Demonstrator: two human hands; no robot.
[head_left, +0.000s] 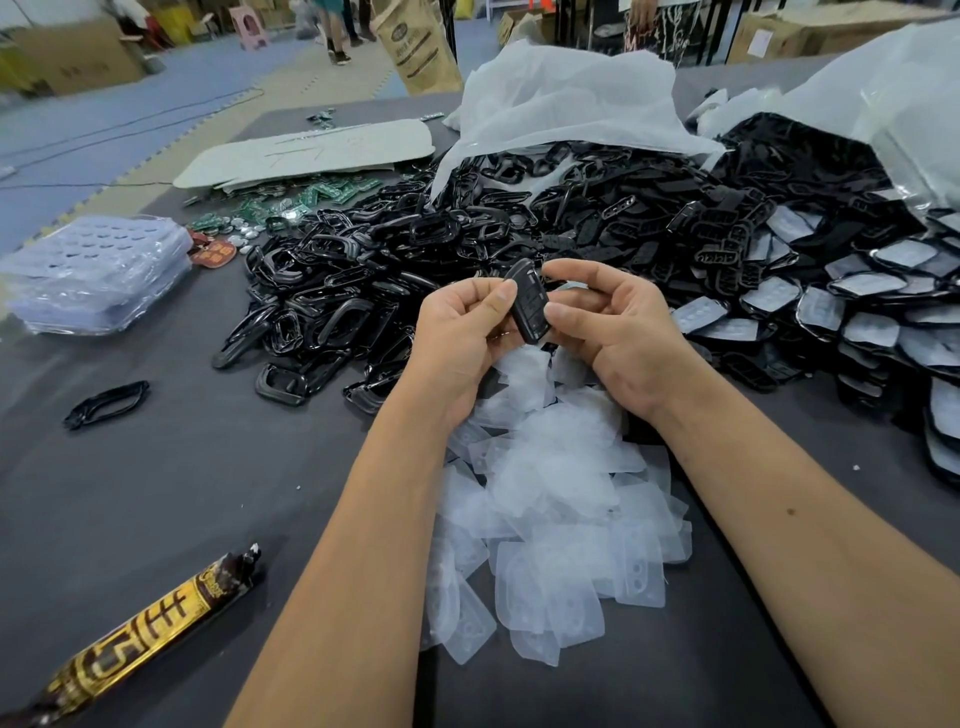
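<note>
A small black key-fob shell (529, 307) is held upright over the table between both hands. My left hand (462, 332) grips its left edge, thumb pressed on the front. My right hand (618, 327) pinches its right side, with thumb low and forefinger arched over the top. Below my hands lies a heap of translucent white button pads (550, 509). Behind them spreads a big pile of black frames (353, 291). To the right sit black backs fitted with white pads (862, 317).
The grey table (171, 478) also bears a stack of clear blister trays (98, 275) at left, green circuit boards (306, 200) behind, a lone black frame (106, 402), a gold-brown wrapper (150, 618) near the front, and white plastic bags (566, 98) at back.
</note>
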